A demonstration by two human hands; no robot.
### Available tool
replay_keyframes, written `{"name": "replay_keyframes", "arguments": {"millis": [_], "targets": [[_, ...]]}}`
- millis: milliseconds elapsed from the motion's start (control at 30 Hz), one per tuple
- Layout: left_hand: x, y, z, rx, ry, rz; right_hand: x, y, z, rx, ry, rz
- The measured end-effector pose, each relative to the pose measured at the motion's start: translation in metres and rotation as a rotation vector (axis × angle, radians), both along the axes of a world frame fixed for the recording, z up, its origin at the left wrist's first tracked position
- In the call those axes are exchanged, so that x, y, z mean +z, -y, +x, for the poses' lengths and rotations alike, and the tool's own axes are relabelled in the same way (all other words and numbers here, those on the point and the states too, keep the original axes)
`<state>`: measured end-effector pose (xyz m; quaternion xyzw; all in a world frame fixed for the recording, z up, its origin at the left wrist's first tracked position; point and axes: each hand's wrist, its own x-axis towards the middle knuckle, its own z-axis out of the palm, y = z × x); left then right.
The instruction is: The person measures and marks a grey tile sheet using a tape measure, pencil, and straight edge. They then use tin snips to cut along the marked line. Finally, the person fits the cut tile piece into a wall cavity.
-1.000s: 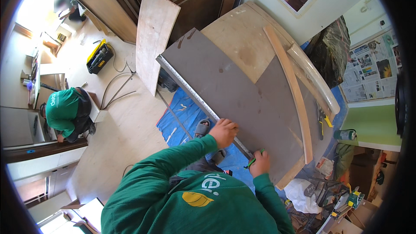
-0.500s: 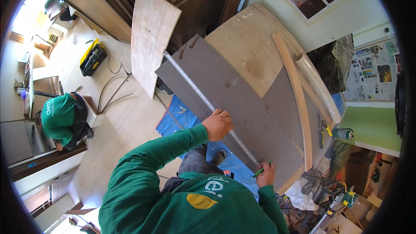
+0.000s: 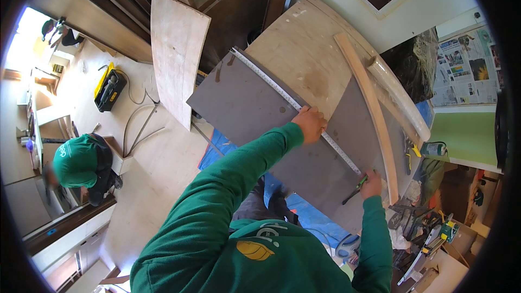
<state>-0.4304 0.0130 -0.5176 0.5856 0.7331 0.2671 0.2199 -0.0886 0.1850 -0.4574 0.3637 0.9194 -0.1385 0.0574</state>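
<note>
A grey-brown sheet (image 3: 239, 97) lies on the wooden surface (image 3: 304, 43), above blue sheeting (image 3: 312, 214). The long ruler (image 3: 271, 82) crosses it under the left hand (image 3: 310, 123), fingers bunched; gripping or just pressing, I cannot tell. The right hand (image 3: 371, 183) pinches a green-and-black tool (image 3: 357, 185) between its fingers, a long wooden strip (image 3: 369, 108) just beside. Yellow-handled pliers (image 3: 416, 151) lie near; a co-worker (image 3: 100, 168) crouches leftward.

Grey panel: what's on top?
A long ruler lies on the grey panel, left hand on it, and a wooden strip lies partly over the panel. Right hand holds a slim tool near the ruler's end. Panel surface beneath ruler and strip is covered, unseen.
</note>
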Motion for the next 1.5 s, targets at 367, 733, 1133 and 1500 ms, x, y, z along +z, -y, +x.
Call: {"name": "replay_keyframes", "arguments": {"millis": [367, 733, 1133, 1500], "targets": [[-0.005, -0.005, 0.003, 0.082, -0.01, 0.169, -0.008, -0.009, -0.006, -0.025, -0.021, 0.033], [-0.008, -0.007, 0.008, 0.128, -0.017, 0.304, -0.015, -0.017, -0.002, 0.007, -0.094, 0.027], [-0.006, -0.01, 0.003, 0.137, -0.004, 0.275, -0.018, -0.025, -0.001, 0.035, -0.079, 0.024], [-0.005, -0.011, 0.005, 0.152, -0.011, 0.315, -0.019, -0.028, -0.002, 0.035, -0.13, 0.033]]}}
